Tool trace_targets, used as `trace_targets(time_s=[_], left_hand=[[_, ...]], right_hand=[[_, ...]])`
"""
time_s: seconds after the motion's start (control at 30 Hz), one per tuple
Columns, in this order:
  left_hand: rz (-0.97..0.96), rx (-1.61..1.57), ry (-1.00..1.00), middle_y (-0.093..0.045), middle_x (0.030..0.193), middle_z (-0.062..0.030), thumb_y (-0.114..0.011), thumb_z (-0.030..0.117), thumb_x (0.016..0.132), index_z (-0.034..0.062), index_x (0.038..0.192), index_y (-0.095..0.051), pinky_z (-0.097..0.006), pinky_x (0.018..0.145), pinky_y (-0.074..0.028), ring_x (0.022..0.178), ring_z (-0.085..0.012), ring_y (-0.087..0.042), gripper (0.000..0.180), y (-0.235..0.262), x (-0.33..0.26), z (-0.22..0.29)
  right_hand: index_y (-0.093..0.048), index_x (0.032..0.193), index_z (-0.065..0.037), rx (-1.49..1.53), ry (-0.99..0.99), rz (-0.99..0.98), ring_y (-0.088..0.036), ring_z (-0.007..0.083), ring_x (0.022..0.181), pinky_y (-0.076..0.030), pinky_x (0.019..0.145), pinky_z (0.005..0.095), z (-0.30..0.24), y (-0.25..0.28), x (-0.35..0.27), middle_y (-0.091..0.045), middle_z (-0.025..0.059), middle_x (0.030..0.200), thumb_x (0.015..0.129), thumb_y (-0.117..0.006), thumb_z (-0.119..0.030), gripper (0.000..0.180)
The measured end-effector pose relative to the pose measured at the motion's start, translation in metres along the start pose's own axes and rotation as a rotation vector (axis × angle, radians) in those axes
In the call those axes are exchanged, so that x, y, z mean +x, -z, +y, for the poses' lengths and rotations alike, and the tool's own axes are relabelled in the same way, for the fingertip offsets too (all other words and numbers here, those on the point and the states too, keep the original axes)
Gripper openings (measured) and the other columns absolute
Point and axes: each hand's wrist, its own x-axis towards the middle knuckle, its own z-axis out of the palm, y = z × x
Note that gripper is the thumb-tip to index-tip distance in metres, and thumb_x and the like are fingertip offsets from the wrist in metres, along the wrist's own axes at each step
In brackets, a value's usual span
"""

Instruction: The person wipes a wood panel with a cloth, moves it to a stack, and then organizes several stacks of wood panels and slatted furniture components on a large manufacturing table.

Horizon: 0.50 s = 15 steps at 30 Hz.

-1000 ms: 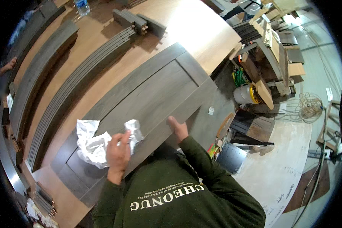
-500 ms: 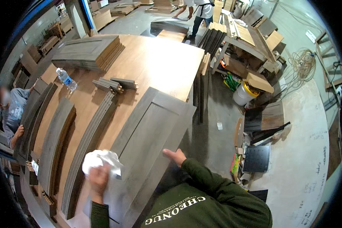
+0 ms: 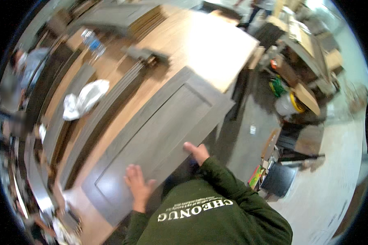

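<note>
A grey wooden cabinet door (image 3: 151,139) with a recessed middle panel lies slantwise on the table in front of me. My left hand (image 3: 138,185) rests on its near side with the fingers spread, holding nothing. Along the near right edge, my right hand (image 3: 198,152) grips the door, thumb on top and the other fingers hidden past the edge. A crumpled white cloth (image 3: 86,98) lies to the left, across the stacked grey boards. Beside the door runs a stack of long grey strips (image 3: 106,122).
A water bottle (image 3: 93,44) and a stack of grey panels (image 3: 122,18) stand at the far left of the wooden tabletop (image 3: 192,45). Short grey pieces (image 3: 147,56) lie near them. Another person (image 3: 32,67) is at the left. A white bucket (image 3: 289,103) stands on the floor to the right.
My left hand has let go of the white cloth, which now lies on the boards to the left, and is spread on the door. My right hand stays at the edge. The view has shifted.
</note>
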Motion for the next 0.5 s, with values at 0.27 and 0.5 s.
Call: trace_targets(time_s=[0.27,0.5], left_hand=[[0.178,-0.034,0.150,-0.046,0.131,-0.0116,-0.057,0.052,0.083,0.0060,0.130,-0.048,-0.048,0.104,-0.026,0.124,-0.0310,-0.039,0.066,-0.006,-0.044,0.067],[0.302,-0.234,0.283,-0.058,0.114,-0.0093,-0.060,0.049,0.081,0.0123,0.116,-0.061,-0.044,0.090,-0.040,0.108,-0.0278,-0.052,0.051,0.010,-0.081,0.043]], right_hand=[[-0.062,0.094,-0.003,0.096,-0.173,-0.089,-0.052,0.0122,0.068,-0.042,0.061,0.0296,0.010,0.023,-0.011,-0.059,0.0015,0.085,0.083,-0.069,-0.034,0.034],[-0.055,0.113,0.000,0.328,-0.070,-0.074,-0.061,0.0214,0.090,-0.049,0.077,0.0364,0.031,0.097,-0.011,-0.063,0.0066,0.101,0.087,-0.063,-0.026,0.038]])
